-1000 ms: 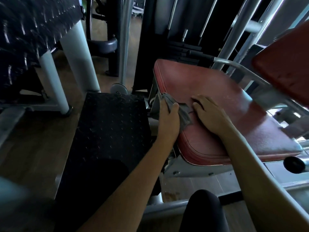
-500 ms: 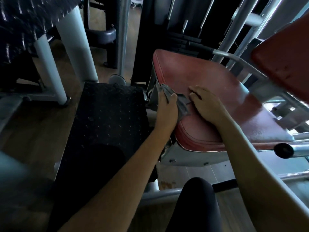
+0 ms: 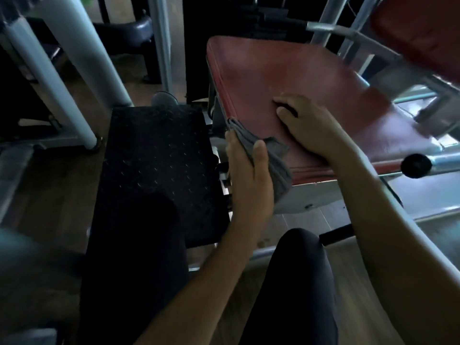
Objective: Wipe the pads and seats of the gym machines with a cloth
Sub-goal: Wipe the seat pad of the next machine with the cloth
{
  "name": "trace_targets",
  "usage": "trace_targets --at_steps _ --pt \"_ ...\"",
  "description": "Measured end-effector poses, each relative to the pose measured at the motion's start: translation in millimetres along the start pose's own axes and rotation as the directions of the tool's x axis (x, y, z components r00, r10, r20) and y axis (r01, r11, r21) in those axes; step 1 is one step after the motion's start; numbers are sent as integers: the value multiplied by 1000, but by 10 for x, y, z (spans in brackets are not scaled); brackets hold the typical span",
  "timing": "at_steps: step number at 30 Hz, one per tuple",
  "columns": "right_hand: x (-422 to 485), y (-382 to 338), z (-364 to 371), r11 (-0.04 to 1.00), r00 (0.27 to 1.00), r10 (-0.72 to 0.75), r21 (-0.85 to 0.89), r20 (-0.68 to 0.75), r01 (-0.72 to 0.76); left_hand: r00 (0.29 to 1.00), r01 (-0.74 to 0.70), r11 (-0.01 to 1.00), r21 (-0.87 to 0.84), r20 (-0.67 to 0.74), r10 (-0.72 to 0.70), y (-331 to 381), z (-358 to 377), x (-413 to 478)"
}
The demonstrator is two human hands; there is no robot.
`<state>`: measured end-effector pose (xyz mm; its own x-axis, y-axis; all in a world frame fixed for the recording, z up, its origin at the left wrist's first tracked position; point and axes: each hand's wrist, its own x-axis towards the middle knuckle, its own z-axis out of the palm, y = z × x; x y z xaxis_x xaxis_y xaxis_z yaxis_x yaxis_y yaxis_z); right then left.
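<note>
The left hand (image 3: 249,175) held a gray cloth (image 3: 268,155) against the near left corner of the red seat (image 3: 286,78), in the middle of the picture. The thumb lay over the cloth and the fingers were wrapped around the side, so the hold was snug. Most of the cloth hung over the seat's edge, and a small flap lay on top.

The right hand (image 3: 308,128) lay on top of the seat, just beside the cloth. Its fingers were curled a little and held nothing. It looked like it was pressing down to keep the seat still.

A red pad (image 3: 423,33) showed in the upper right of the picture. It looked blurry. A black bumpy plate (image 3: 154,150) lay at the left middle, beside the seat. A black knob (image 3: 416,165) stuck out on a bar at the right.

What could go wrong? The cloth sat right at the corner, so it could slip off the edge and fall to the floor if the hold got loose. The hand might also bump the metal parts under the seat while rubbing the side. The far end of the seat could get missed, since both hands were near the front.

No box, bin or bucket could be seen, so nothing was holding anything.
</note>
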<state>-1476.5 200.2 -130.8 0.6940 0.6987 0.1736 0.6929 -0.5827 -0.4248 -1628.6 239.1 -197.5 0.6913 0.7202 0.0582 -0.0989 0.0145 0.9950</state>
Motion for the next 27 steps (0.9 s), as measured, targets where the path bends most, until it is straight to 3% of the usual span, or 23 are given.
trace_targets --at_steps 4,6,8,9,11,13,15,17,19,22,24,27 --pt "-9 7 10 1000 1000 -8 -5 -20 8 996 -11 998 56 -91 16 52 80 22" --pt "-1 -1 4 1000 1000 -11 -21 -10 11 998 -12 990 143 -64 22 144 -28 307" --pt "-15 -10 7 1000 1000 -16 -3 -12 16 998 -67 936 345 39 57 212 -108 629" --pt "-25 -14 7 1000 1000 -22 18 -20 22 992 -111 843 527 115 59 239 -126 759" --pt "-37 -4 -22 993 997 -6 121 -79 16 970 -226 496 839 240 36 289 -69 947" --pt "-40 -1 -71 952 985 85 304 -150 -35 958 -284 243 927 287 27 392 45 998" --pt "-13 29 -107 873 959 199 481 -204 -79 924 -381 78 921 381 21 473 201 975" --pt "26 62 -123 815 937 265 571 -227 -92 884 -467 13 884 468 -18 513 368 914" --pt "101 109 -164 796 933 285 597 -220 -102 855 -515 47 856 517 -46 521 476 953" --pt "293 91 -244 836 926 286 536 -245 -117 856 -458 354 815 512 -71 697 406 1338" --pt "419 54 -259 875 937 250 472 -243 -111 888 -390 557 733 459 19 789 331 1750" --pt "478 -44 -193 940 971 173 322 -162 -114 888 -430 558 710 443 121 734 243 2259"
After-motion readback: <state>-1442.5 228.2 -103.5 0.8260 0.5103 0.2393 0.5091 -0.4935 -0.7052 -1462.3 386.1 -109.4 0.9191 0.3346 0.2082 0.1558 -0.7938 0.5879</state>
